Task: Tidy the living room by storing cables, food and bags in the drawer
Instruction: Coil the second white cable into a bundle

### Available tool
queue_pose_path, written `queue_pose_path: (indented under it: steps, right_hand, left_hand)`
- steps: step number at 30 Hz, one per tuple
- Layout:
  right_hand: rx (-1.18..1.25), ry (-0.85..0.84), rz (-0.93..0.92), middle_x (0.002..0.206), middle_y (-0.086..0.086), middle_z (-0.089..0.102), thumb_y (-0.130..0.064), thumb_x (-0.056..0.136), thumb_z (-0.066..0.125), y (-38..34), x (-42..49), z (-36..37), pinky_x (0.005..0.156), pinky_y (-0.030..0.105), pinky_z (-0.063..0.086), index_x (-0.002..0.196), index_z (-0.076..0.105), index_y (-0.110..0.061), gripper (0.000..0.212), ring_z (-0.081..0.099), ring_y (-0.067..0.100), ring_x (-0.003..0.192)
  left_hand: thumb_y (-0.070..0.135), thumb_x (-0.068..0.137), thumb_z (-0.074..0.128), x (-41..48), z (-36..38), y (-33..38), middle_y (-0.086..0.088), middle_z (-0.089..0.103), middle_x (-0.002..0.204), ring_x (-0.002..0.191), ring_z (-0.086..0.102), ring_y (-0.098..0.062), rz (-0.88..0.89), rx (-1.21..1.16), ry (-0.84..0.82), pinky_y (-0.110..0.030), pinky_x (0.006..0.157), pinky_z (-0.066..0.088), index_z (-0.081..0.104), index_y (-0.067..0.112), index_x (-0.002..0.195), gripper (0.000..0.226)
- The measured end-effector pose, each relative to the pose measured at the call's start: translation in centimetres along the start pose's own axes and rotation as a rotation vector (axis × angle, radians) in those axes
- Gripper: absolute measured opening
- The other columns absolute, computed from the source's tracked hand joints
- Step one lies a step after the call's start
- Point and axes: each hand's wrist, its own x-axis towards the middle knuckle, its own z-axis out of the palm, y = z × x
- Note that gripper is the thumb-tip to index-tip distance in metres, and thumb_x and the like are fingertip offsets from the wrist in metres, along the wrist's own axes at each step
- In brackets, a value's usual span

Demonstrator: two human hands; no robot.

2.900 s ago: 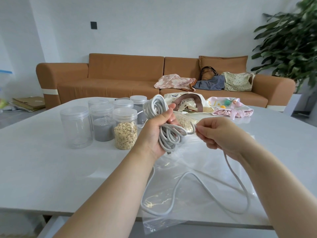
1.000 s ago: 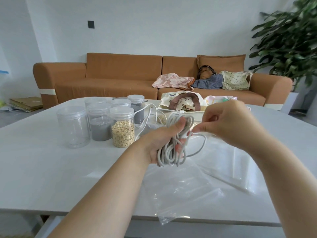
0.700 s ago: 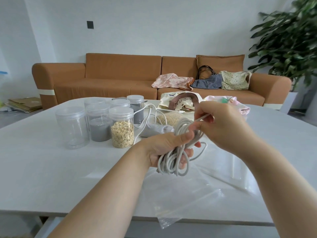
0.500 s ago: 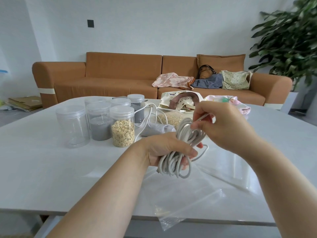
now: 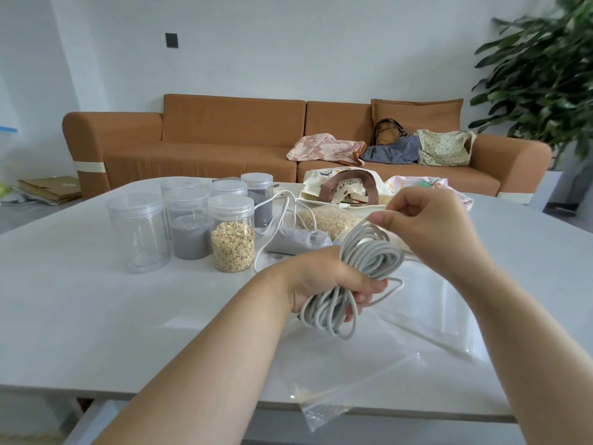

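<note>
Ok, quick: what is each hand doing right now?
Left hand: closed, gripping the coiled cable.
Right hand: closed, pinching the top of the same cable.

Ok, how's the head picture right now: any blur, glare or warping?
Head view: the plant at the right edge is smeared with blur; the clear bag carries glare streaks; the coiled cable, left hand and right hand are sharp; light is soft and even.
</note>
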Motion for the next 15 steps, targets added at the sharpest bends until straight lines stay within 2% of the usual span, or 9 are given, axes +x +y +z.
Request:
queue_pose_path:
  steps: [3, 6, 9, 11, 13, 15]
  right_hand:
    - [0.025, 0.108, -0.010, 0.038, -0.009, 0.035, -0.020, 0.069, 0.081, 0.1, -0.1, -0.2, 0.040, 0.013, 0.022, 0.055, 0.055, -0.009, 0.031, 0.029, 0.006, 0.037]
    - [0.023, 0.118, -0.017, 0.035, -0.010, 0.033, -0.018, 0.071, 0.079, 0.3, -0.1, 0.0, 0.039, 0.013, 0.022, 0.055, 0.055, -0.010, 0.030, 0.029, 0.006, 0.038]
    - [0.051, 0.061, 0.018, 0.035, -0.011, 0.033, -0.015, 0.078, 0.074, 0.9, 0.1, 0.1, 0.039, 0.013, 0.020, 0.055, 0.055, -0.012, 0.029, 0.026, 0.005, 0.036]
    - [0.082, 0.036, 0.053, 0.037, -0.012, 0.031, -0.012, 0.083, 0.069, 1.5, 0.2, 0.0, 0.040, 0.016, 0.020, 0.055, 0.056, -0.015, 0.031, 0.024, 0.005, 0.037]
    - [0.086, 0.030, 0.075, 0.042, -0.004, 0.033, -0.013, 0.085, 0.066, 1.9, 0.2, 0.0, 0.043, 0.021, 0.021, 0.055, 0.057, -0.016, 0.032, 0.024, 0.007, 0.040]
    - [0.046, 0.014, 0.081, 0.048, 0.006, 0.037, -0.017, 0.087, 0.065, 2.0, 0.1, 0.2, 0.045, 0.023, 0.023, 0.056, 0.059, -0.013, 0.031, 0.025, 0.009, 0.041]
  left_hand:
    - [0.008, 0.077, 0.068, 0.1, -0.7, -0.1, -0.001, 0.050, 0.050, 0.040, 0.046, -0.011, -0.025, -0.025, 0.085, -0.019, 0.042, 0.043, 0.052, 0.003, 0.089, 0.020]
    - [0.009, 0.075, 0.065, -0.2, -0.8, 0.1, 0.001, 0.047, 0.048, 0.039, 0.043, -0.008, 0.000, -0.053, 0.018, -0.018, 0.041, 0.040, 0.053, 0.006, 0.084, 0.015]
    - [0.009, 0.076, 0.059, -0.4, -0.4, 0.3, 0.002, 0.042, 0.048, 0.039, 0.038, -0.006, 0.021, -0.182, -0.045, -0.015, 0.040, 0.035, 0.050, 0.009, 0.080, 0.010]
    - [0.007, 0.077, 0.058, -0.5, -0.4, 0.4, 0.002, 0.040, 0.048, 0.038, 0.036, -0.006, 0.051, -0.295, -0.036, -0.014, 0.039, 0.032, 0.046, 0.010, 0.078, 0.012]
    - [0.004, 0.080, 0.061, -0.5, -0.6, 0.5, 0.003, 0.038, 0.047, 0.035, 0.036, -0.005, 0.085, -0.393, 0.011, -0.014, 0.037, 0.032, 0.043, 0.011, 0.075, 0.020]
    - [0.010, 0.078, 0.059, -0.4, -0.6, 0.6, 0.004, 0.038, 0.044, 0.034, 0.036, -0.005, 0.119, -0.477, 0.075, -0.014, 0.036, 0.031, 0.042, 0.012, 0.073, 0.018]
